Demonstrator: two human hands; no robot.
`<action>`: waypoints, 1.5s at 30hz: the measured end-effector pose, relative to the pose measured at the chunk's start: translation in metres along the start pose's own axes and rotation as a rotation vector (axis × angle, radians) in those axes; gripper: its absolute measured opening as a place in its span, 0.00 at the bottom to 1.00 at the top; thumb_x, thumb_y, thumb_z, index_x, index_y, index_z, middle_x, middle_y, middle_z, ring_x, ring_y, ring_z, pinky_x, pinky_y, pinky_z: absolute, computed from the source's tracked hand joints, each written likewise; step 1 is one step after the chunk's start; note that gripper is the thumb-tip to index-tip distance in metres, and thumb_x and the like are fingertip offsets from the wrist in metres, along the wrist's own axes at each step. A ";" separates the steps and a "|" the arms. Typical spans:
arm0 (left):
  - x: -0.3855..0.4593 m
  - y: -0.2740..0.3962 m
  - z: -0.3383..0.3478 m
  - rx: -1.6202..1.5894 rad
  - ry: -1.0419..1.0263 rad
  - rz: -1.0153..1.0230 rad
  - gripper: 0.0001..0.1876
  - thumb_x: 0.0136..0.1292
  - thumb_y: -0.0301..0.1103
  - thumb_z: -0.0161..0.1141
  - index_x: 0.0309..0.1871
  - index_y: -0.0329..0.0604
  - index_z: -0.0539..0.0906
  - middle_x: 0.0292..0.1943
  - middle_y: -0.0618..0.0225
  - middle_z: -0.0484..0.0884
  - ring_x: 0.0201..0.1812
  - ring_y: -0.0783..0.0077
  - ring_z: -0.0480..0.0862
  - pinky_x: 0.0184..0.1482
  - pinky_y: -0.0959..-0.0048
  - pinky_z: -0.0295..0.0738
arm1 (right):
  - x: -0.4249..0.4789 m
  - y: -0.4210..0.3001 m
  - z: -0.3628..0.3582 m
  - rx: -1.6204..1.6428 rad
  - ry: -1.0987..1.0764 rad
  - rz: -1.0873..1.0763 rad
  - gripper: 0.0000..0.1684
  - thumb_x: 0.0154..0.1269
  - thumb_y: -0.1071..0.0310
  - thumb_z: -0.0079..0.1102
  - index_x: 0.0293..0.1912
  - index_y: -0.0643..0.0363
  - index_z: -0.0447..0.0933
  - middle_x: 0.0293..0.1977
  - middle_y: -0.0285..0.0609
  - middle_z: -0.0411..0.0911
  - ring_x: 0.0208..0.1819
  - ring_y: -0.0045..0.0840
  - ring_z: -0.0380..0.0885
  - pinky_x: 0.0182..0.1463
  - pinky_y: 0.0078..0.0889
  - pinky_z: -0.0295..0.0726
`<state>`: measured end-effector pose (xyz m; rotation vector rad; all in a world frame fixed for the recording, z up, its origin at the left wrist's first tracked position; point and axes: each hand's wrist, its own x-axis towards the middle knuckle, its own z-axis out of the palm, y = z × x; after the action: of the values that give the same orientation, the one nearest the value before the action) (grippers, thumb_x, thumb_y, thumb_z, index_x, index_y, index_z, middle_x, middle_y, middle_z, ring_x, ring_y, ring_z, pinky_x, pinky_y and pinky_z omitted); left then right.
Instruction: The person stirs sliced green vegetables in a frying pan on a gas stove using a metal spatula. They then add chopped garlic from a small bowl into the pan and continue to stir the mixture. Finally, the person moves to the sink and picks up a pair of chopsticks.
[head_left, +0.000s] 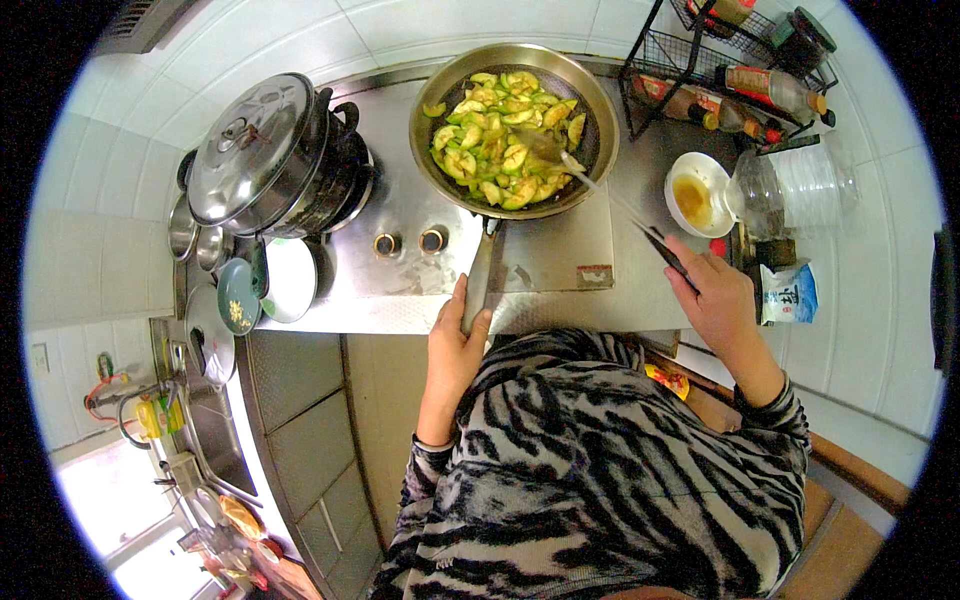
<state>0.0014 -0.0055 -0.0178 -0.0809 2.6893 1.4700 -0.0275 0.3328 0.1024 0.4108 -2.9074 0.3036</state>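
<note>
A wide metal frying pan (421, 161) sits on the stove, filled with sliced green squash or zucchini (495, 139). My left hand (455, 337) grips the long pan handle (480, 274) at its near end. In my right hand (712, 296) is the dark grip of a metal spatula (619, 199). Its shaft slants up and left into the pan, and the blade lies among the slices at the right side, partly blurred. Just beyond my right hand stands a white bowl (675, 196) with a little brown liquid in it.
A large lidded steamer pot (251, 154) occupies the left burner. Nearby are a white plate (292, 281), a blue-green dish (232, 281) with chopped bits, and a glass lid (214, 352). At right are a black wire rack (671, 56) of bottles, a clear plastic jug (799, 187) and a blue-white packet (789, 294).
</note>
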 end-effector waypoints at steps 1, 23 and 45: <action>0.000 -0.002 0.001 0.000 0.001 -0.002 0.32 0.71 0.30 0.62 0.76 0.38 0.66 0.47 0.57 0.82 0.31 0.75 0.82 0.36 0.75 0.80 | -0.001 -0.005 -0.005 0.029 -0.021 -0.010 0.21 0.69 0.58 0.62 0.60 0.45 0.78 0.26 0.43 0.76 0.25 0.39 0.79 0.27 0.42 0.77; -0.001 0.020 -0.006 -0.114 -0.023 -0.141 0.31 0.69 0.33 0.63 0.73 0.37 0.69 0.48 0.45 0.82 0.40 0.58 0.84 0.42 0.67 0.79 | 0.023 0.017 -0.004 0.104 -0.021 0.117 0.19 0.69 0.59 0.63 0.58 0.50 0.79 0.40 0.49 0.85 0.40 0.42 0.84 0.42 0.40 0.82; 0.000 0.021 -0.007 -0.120 -0.002 -0.087 0.32 0.68 0.32 0.64 0.74 0.37 0.68 0.59 0.45 0.81 0.59 0.59 0.82 0.62 0.68 0.73 | 0.071 0.001 0.067 0.334 -0.018 0.221 0.19 0.70 0.58 0.61 0.57 0.49 0.81 0.43 0.52 0.84 0.42 0.44 0.84 0.47 0.40 0.81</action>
<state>-0.0003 -0.0002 0.0041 -0.1999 2.5587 1.6021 -0.1052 0.3009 0.0531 0.1363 -2.9241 0.8296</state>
